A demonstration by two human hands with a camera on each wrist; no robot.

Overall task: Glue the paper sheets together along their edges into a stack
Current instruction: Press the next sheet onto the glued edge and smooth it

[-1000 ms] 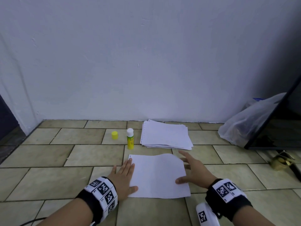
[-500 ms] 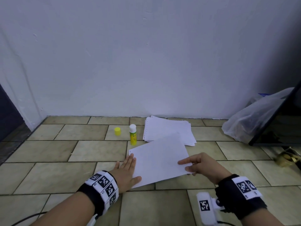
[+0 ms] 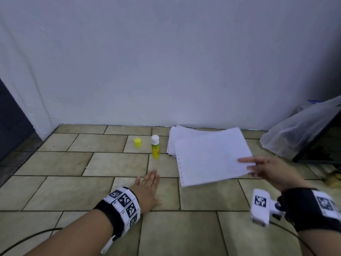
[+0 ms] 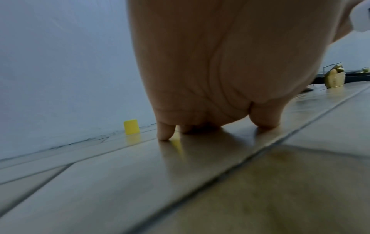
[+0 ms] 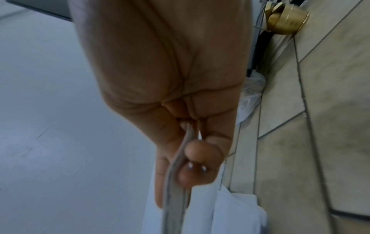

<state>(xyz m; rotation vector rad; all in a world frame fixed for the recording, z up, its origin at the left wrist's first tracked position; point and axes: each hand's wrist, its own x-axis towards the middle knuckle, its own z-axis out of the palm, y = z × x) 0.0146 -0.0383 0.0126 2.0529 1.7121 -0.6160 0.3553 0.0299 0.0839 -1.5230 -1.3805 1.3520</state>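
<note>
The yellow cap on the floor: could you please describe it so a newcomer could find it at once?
Look along the foot of the white wall, left of the paper pile. The yellow cap sits beside the upright glue stick, short, all yellow, and alone on its tile.

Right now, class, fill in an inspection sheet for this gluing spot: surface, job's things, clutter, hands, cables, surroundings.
Surface: tiled floor, beige with dark joints.
Job's things: glue stick upright, uncapped; yellow cap apart, to its left; paper pile by the wall; held sheets lifted over the pile's near side.
Clutter: plastic bag and a brass-coloured object at right.
Hands: left hand flat on the floor, fingers straight; right hand pinches the sheets' right edge.
Cables: black cable trails from the left wrist.
Surroundings: white wall; dark panel leaning at right.
</note>
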